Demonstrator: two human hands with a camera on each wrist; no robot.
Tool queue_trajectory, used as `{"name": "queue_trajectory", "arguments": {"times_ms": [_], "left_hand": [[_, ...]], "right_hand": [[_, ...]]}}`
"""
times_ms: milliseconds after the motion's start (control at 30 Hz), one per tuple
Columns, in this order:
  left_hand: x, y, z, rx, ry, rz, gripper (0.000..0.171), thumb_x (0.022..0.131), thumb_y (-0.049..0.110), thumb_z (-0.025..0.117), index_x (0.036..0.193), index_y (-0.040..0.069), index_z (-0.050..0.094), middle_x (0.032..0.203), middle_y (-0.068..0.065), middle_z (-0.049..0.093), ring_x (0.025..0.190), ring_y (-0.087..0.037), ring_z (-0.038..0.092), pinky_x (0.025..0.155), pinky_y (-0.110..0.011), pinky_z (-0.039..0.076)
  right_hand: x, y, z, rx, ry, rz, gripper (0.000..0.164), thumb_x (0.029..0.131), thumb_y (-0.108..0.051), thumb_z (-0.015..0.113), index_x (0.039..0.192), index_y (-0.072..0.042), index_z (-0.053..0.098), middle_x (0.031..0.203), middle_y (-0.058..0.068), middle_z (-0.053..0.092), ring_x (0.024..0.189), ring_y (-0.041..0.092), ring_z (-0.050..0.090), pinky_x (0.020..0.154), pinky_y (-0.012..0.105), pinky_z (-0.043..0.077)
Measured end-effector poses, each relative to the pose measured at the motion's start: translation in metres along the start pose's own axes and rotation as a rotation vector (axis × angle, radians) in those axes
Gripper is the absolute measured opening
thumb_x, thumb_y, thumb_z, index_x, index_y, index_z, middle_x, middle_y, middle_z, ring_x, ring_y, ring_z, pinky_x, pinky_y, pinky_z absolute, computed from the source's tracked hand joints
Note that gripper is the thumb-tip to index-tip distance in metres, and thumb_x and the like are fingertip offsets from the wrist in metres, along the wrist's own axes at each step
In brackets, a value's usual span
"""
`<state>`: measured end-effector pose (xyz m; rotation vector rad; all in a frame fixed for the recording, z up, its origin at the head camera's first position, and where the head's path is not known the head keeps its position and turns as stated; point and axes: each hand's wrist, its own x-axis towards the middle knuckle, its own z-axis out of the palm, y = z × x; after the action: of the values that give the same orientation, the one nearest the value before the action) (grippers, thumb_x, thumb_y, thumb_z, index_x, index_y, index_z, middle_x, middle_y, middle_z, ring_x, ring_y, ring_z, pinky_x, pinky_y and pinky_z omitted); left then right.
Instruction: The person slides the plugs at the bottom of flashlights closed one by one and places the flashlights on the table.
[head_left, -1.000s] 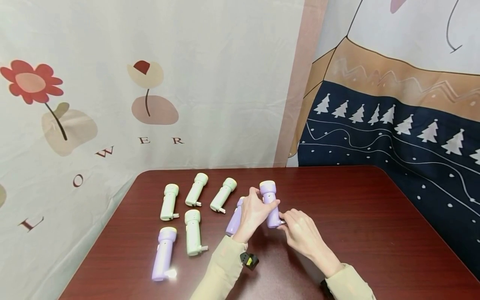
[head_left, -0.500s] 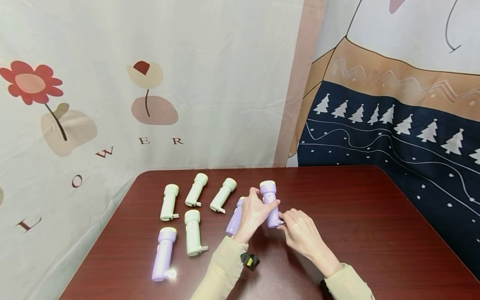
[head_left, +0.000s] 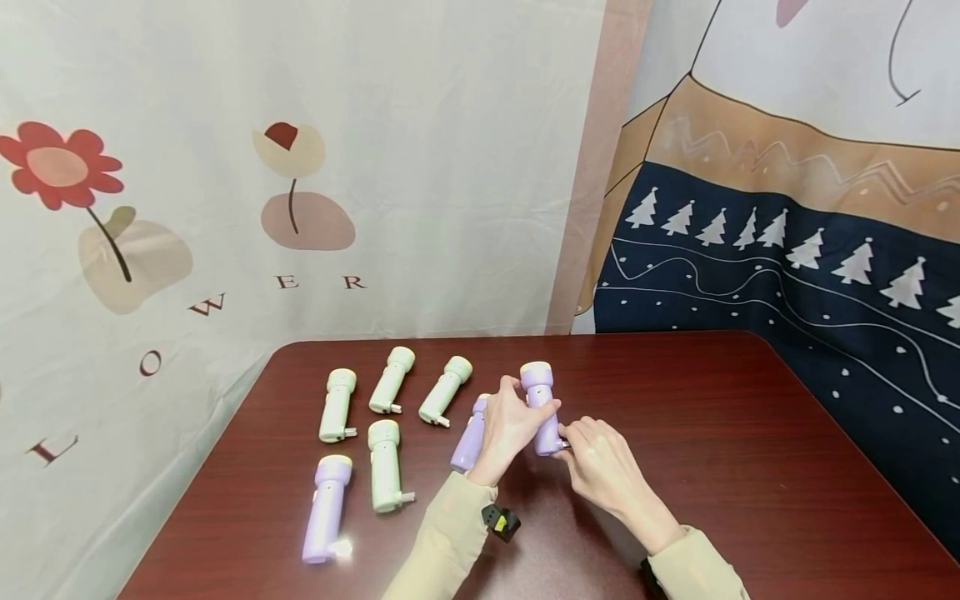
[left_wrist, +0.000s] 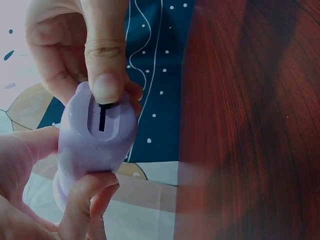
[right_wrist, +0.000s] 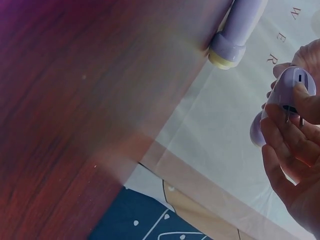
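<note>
My left hand [head_left: 512,423] grips a purple flashlight [head_left: 538,392] around its barrel, lens end pointing away. The right hand [head_left: 606,467] holds its bottom end. In the left wrist view, the right thumb [left_wrist: 106,89] presses on a slider at the top of a dark slot in the flashlight's base. Metal prongs [right_wrist: 301,121] stick out of the flashlight's side by the right fingers [right_wrist: 280,140], as the right wrist view shows. A second purple flashlight [head_left: 470,442] lies on the table just left of my left hand, partly hidden by it.
Several pale green flashlights [head_left: 386,467] lie at the left of the brown table [head_left: 750,467], plug ends swung out. Another purple flashlight [head_left: 326,517] lies at the front left, beside a bright glow [head_left: 342,548]. Printed cloths [head_left: 450,167] hang behind the table.
</note>
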<state>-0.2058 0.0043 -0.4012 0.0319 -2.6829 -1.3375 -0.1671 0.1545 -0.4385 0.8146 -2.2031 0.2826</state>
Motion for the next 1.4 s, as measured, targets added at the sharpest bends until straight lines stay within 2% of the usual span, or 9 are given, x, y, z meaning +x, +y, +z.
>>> {"name": "queue_trajectory", "arguments": {"times_ms": [733, 1033, 1400], "left_hand": [[-0.0021, -0.0015, 0.0003, -0.005, -0.002, -0.026, 0.060, 0.070, 0.042, 0.079, 0.107, 0.000, 0.054, 0.081, -0.008, 0.061, 0.070, -0.017, 0.052, 0.060, -0.024, 0.037], [-0.0024, -0.0039, 0.0023, 0.010, 0.014, -0.026, 0.058, 0.069, 0.043, 0.078, 0.103, 0.001, 0.055, 0.078, -0.008, 0.061, 0.070, -0.018, 0.053, 0.060, -0.025, 0.037], [-0.0019, -0.0047, 0.0022, -0.006, -0.010, -0.025, 0.060, 0.070, 0.043, 0.079, 0.105, 0.001, 0.054, 0.079, -0.008, 0.060, 0.070, -0.017, 0.052, 0.060, -0.024, 0.037]], "right_hand": [[-0.0001, -0.0017, 0.0039, -0.017, -0.011, -0.003, 0.032, 0.063, -0.015, 0.084, 0.083, -0.004, 0.062, 0.067, 0.000, 0.057, 0.064, 0.015, 0.050, 0.060, 0.026, 0.040], [0.0013, -0.0027, 0.0043, -0.040, -0.023, -0.003, 0.035, 0.062, -0.023, 0.087, 0.078, -0.006, 0.061, 0.066, -0.001, 0.057, 0.062, 0.014, 0.049, 0.059, 0.026, 0.041], [-0.0008, -0.0022, 0.0042, -0.044, -0.040, 0.010, 0.035, 0.062, -0.025, 0.086, 0.078, -0.008, 0.060, 0.065, -0.002, 0.053, 0.061, 0.012, 0.045, 0.057, 0.025, 0.039]]}}
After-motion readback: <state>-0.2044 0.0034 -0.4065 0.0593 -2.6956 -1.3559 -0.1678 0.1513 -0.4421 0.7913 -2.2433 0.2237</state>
